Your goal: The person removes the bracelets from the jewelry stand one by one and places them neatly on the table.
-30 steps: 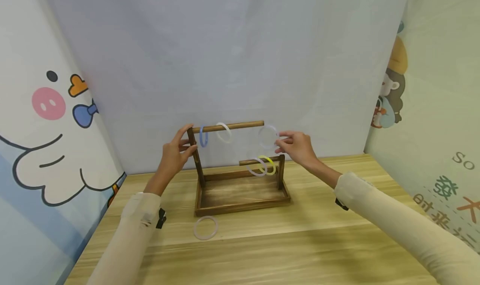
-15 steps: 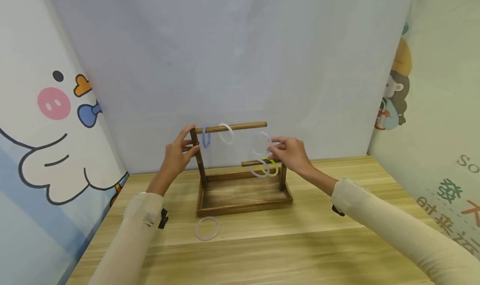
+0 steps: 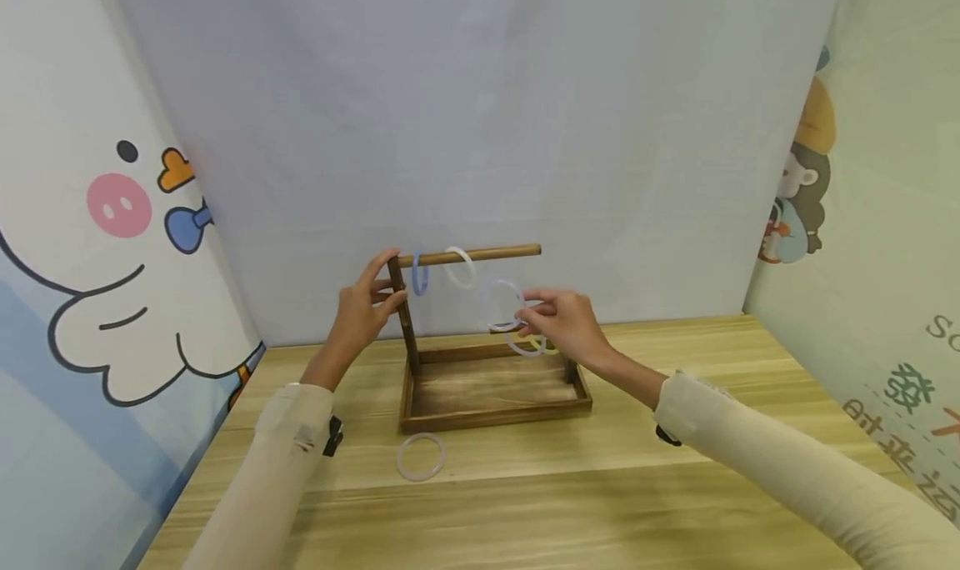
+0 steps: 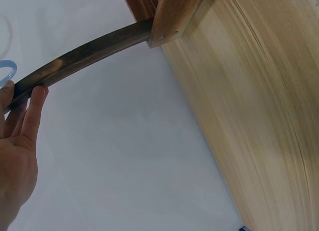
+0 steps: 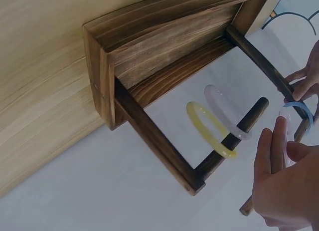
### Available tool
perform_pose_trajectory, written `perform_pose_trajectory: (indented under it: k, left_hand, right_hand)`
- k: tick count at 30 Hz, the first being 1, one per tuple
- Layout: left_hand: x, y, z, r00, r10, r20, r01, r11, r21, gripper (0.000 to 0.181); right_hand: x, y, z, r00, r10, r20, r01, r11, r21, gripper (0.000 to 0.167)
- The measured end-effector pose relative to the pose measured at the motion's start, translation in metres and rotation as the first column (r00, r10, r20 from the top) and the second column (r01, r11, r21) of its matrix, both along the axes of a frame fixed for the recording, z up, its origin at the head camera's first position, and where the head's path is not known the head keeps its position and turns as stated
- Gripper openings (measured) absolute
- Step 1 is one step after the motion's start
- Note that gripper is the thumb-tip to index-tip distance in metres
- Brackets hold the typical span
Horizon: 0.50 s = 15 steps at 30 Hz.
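Note:
My left hand (image 3: pixel 360 312) grips the left post (image 4: pixel 94 52) of a wooden bangle stand (image 3: pixel 495 421) near its top. In my right hand (image 3: pixel 566 324), thumb and fingers pinch a pale translucent bangle (image 3: pixel 505 282), held in front of the stand, below the long upper rod (image 3: pixel 510 252). A blue bangle (image 3: pixel 415 274) and a white bangle (image 3: pixel 469 266) hang on that rod. On the short lower rod hang a pale lilac bangle (image 5: pixel 215 109) and a yellow bangle (image 5: pixel 202 128); in the head view, my right hand partly hides them.
Another pale pinkish bangle (image 3: pixel 401 457) lies on the wooden table (image 3: pixel 525 503), just in front of the stand's tray. Behind the stand hangs a plain pale curtain (image 3: pixel 480 137). Cartoon-printed panels (image 3: pixel 90 287) stand on both sides.
My right hand has carried the pale bangle left and downward, from beside the upper rod's free end to in front of the lower rod. The left hand keeps its grip on the post.

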State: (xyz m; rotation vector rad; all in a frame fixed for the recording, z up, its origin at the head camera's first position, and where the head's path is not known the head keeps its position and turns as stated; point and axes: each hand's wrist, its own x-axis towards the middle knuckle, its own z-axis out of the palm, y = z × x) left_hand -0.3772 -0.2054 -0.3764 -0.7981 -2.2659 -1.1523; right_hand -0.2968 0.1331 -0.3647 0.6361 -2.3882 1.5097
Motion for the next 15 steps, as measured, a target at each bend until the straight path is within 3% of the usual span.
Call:
perform_pose_trajectory:
  k: [15]
  left_hand:
    - [0.002, 0.000, 0.002, 1.000, -0.001, 0.005, 0.001, 1.000, 0.010, 0.071]
  right_hand:
    - [0.016, -0.020, -0.008, 0.991, 0.108, 0.078, -0.108, 0.994, -0.010, 0.031]
